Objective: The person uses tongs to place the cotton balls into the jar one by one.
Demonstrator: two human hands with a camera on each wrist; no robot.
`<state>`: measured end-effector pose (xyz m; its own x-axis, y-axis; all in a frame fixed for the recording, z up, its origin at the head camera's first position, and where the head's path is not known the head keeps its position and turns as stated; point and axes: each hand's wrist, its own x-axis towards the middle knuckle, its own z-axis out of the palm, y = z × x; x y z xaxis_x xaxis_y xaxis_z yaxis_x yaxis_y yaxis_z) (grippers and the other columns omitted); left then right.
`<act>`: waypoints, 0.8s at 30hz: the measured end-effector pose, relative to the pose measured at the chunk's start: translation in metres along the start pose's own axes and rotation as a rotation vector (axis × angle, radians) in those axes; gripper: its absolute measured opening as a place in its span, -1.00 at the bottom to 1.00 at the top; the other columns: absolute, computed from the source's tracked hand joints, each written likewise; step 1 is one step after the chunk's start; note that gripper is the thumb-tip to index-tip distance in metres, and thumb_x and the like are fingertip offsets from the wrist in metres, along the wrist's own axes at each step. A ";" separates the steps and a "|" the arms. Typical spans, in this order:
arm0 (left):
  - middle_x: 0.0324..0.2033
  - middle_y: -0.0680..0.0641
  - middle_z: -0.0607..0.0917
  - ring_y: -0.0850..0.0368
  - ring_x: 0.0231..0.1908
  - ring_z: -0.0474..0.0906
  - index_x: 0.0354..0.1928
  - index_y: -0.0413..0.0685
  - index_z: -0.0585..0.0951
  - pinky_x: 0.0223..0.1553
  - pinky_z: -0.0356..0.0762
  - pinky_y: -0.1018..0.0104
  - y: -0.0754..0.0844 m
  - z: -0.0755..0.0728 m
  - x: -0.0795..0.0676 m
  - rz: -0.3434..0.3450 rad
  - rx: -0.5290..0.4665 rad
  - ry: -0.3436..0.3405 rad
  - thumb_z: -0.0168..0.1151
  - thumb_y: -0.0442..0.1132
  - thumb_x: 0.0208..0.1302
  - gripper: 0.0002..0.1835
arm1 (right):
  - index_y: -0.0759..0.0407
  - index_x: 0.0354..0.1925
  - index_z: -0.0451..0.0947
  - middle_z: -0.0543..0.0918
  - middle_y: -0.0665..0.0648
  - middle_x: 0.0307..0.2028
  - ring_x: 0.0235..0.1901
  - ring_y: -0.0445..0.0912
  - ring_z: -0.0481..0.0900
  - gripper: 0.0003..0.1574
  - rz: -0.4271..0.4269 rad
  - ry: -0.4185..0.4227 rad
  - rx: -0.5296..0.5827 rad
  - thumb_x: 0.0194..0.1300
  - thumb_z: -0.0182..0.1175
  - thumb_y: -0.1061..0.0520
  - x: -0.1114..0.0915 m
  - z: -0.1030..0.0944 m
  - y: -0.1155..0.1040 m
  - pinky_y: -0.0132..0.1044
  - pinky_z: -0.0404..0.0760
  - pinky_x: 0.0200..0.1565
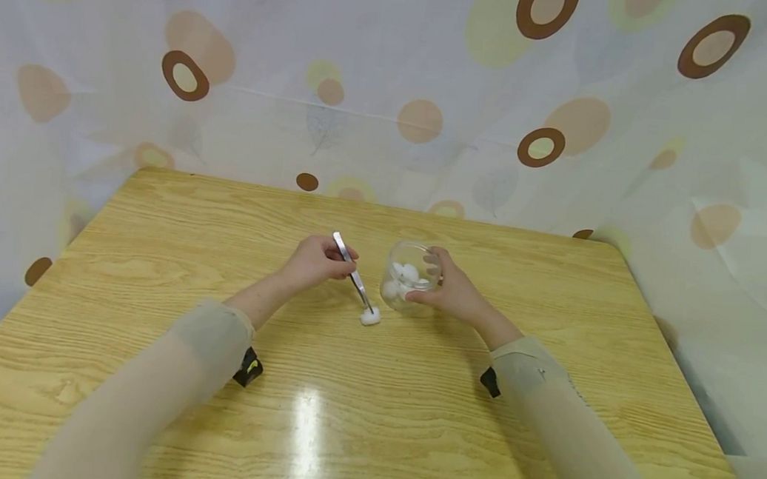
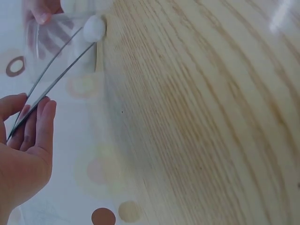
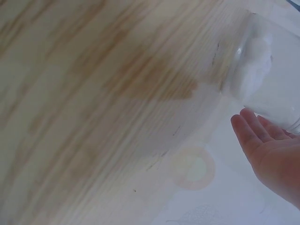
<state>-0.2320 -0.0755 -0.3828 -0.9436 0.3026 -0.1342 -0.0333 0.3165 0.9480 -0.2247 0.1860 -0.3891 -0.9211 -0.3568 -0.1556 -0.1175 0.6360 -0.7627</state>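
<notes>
My left hand [image 1: 320, 263] pinches steel tweezers [image 1: 357, 281] between thumb and fingers. Their tips point down at a white cotton ball [image 1: 370, 316] in front of the jar. In the left wrist view the two tweezer arms stand spread, with their tips at the cotton ball [image 2: 94, 29]. My right hand [image 1: 456, 293] grips a clear, lidless jar [image 1: 391, 266] from its right side, thumb in front and fingers behind. Several white cotton balls [image 1: 409, 273] lie inside the jar. The right wrist view shows the jar [image 3: 281, 61] only in part, above the fingers.
Both hands work over a wood-grain table [image 1: 344, 415]. A patterned curtain [image 1: 368, 82] hangs behind it and along its sides. Dark wrist devices [image 1: 250, 368] show beneath both forearms.
</notes>
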 end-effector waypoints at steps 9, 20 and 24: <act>-0.37 -0.16 0.66 0.15 -0.33 0.61 -0.07 -0.40 0.59 -0.10 0.69 0.17 0.000 0.004 -0.002 0.035 0.074 -0.025 0.22 -0.37 0.20 -0.72 | 0.21 0.43 -0.16 0.11 0.31 0.39 0.33 0.23 0.18 0.15 -0.006 -0.009 0.005 0.14 0.34 0.02 0.000 -0.001 0.000 0.13 0.24 0.35; -0.24 -0.31 0.67 -0.15 -0.17 0.64 -0.08 -0.44 0.58 -0.08 0.69 0.10 -0.002 0.005 -0.003 0.054 0.066 -0.052 0.18 -0.40 0.23 -0.74 | 0.20 0.43 -0.18 0.11 0.30 0.39 0.33 0.22 0.18 0.17 -0.001 -0.010 0.002 0.13 0.35 0.01 0.002 0.000 0.004 0.13 0.25 0.35; -0.17 -0.33 0.66 -0.04 -0.19 0.66 -0.06 -0.44 0.57 -0.09 0.69 0.17 -0.003 0.003 0.000 0.019 0.035 -0.035 0.18 -0.40 0.23 -0.73 | 0.20 0.42 -0.17 0.11 0.29 0.39 0.33 0.22 0.18 0.17 -0.003 -0.010 0.004 0.13 0.35 0.00 0.001 -0.001 0.003 0.13 0.25 0.35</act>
<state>-0.2305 -0.0734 -0.3863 -0.9317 0.3402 -0.1271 -0.0034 0.3419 0.9397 -0.2265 0.1881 -0.3912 -0.9169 -0.3658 -0.1593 -0.1191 0.6319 -0.7659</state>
